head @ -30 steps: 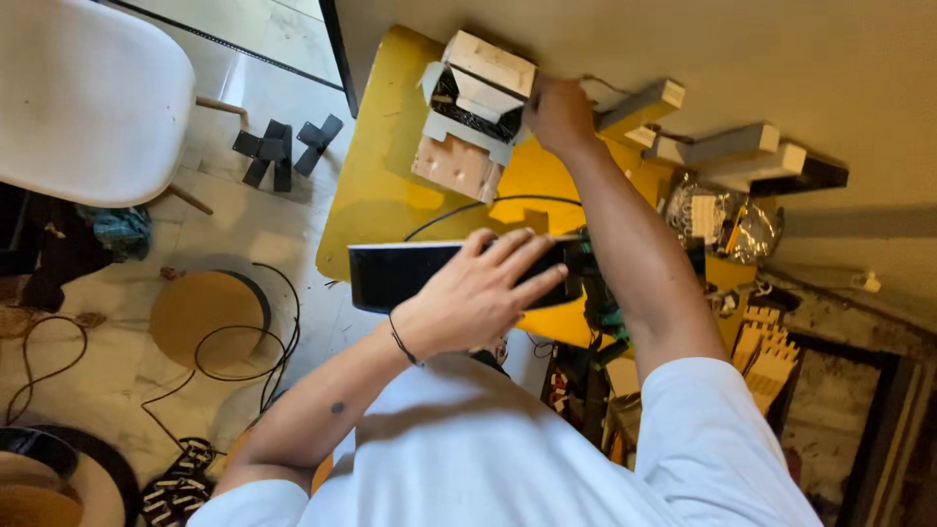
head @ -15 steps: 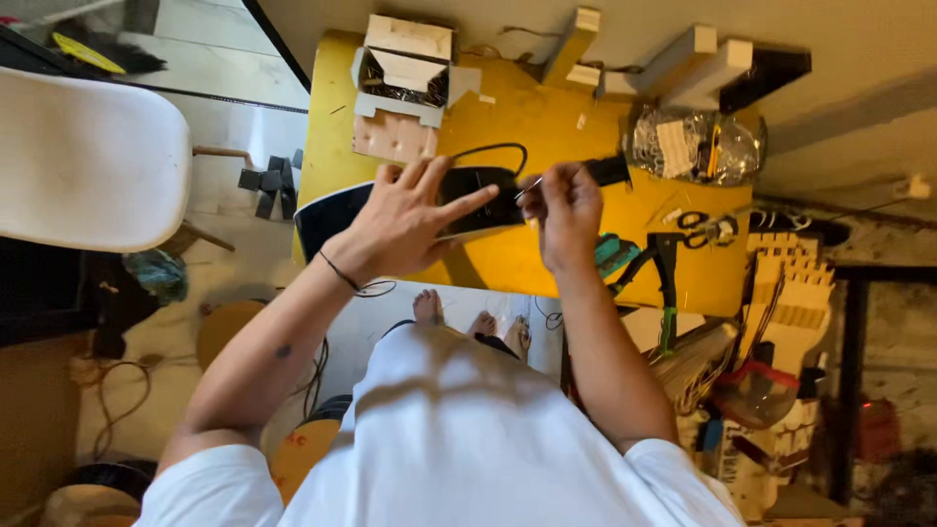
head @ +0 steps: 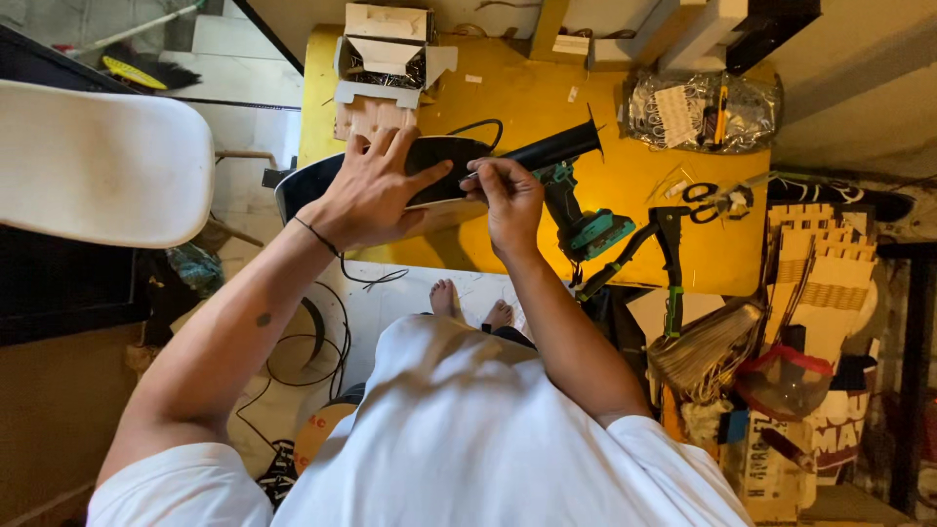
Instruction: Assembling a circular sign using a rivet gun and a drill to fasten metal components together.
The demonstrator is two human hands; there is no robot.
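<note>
My left hand lies flat, fingers spread, on a black curved board that rests on the yellow table. My right hand is at the board's right end, fingers pinched on a small thin metal piece whose tip touches the board. I cannot tell what kind of piece it is. A teal and black cordless drill lies just right of my right hand, below a black bar.
An open cardboard box of small metal parts stands at the table's far left. A clear plastic bag, scissors and a black clamp are at the right. A white chair is on the left; cables lie on the floor.
My right hand has come back from the cardboard box at the far side to the board's end, pinching something small. My left hand has stayed pressed on the board.
</note>
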